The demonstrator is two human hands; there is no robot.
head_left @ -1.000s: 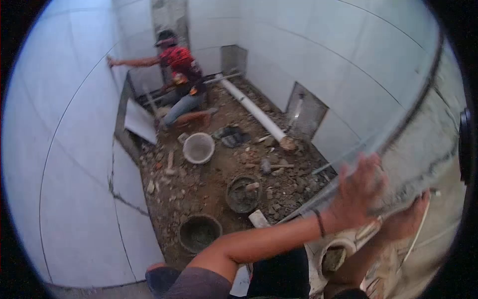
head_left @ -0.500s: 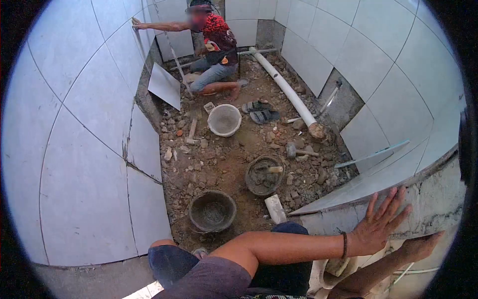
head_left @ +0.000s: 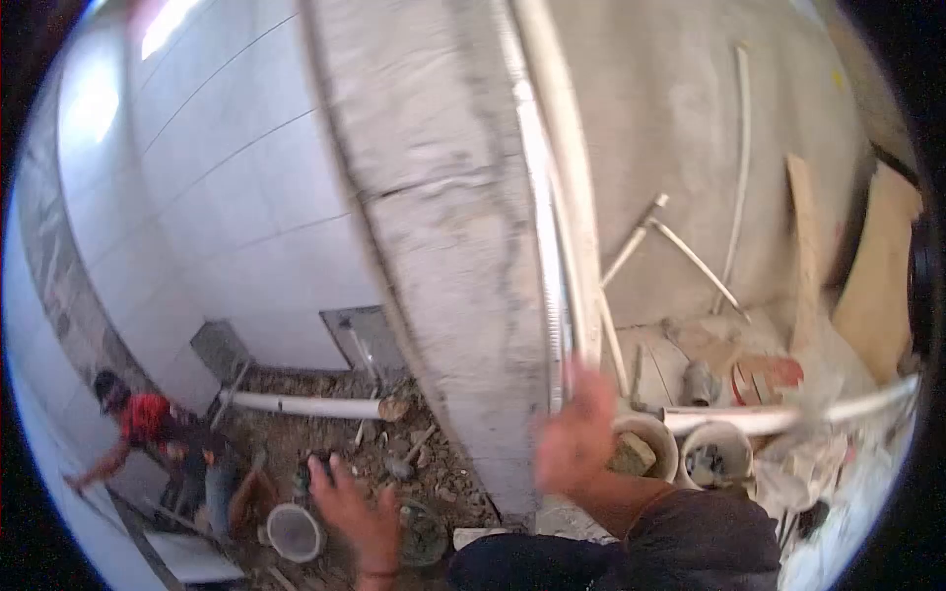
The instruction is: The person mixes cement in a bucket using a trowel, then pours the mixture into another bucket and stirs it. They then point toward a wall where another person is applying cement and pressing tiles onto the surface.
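Note:
Low and left of centre, my left hand is held over the rubble floor with its fingers apart and nothing in it; a dark band circles its wrist. My right hand is raised on the other side of the rough wall end, blurred by motion. It is nearest the lower part of a shiny metal strip and a long cream pipe, both standing along that wall end. Whether it touches or grips them cannot be made out.
A person in a red top crouches at the lower left, one arm toward the wall. White bucket, dark bucket and white pipe lie on the rubble. At right are two buckets, pipes and a leaning board.
The view has swung right, bringing the wall end and the area beyond it into sight. My left hand has left the wall's edge; my right hand is now raised beside the upright strip and pipe.

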